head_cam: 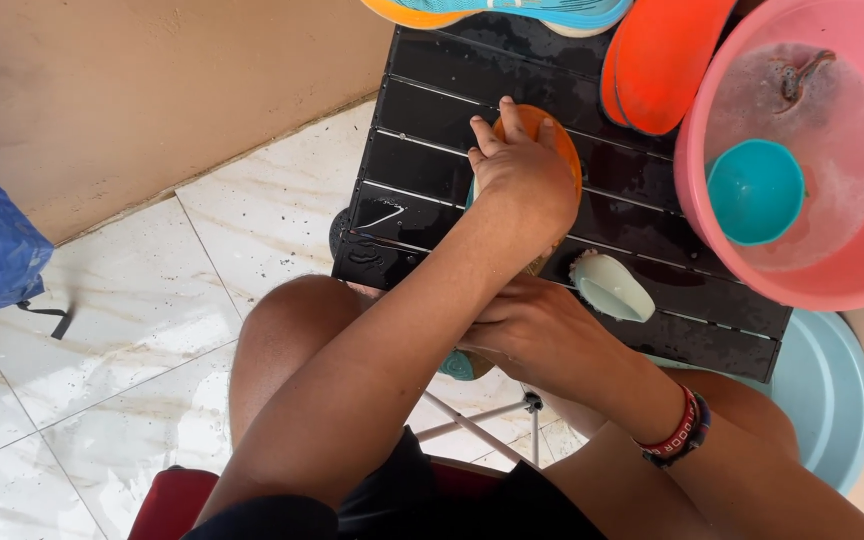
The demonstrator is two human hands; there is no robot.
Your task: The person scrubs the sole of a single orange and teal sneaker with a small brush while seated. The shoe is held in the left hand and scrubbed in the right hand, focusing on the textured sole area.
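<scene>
My right hand (537, 335) clamps the heel of the wet shoe (552, 150) at the black desk (422, 180) edge; my left hand (522, 170) presses flat on its toe. Soft, slippery, I'd judge: grip the ends. Farther off, a pink basin (712, 100).

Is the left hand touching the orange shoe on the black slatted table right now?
Touching. The head view shows the left hand pressed flat on the orange shoe, fingers spread over its top, no gap, on the black slatted table.
</scene>
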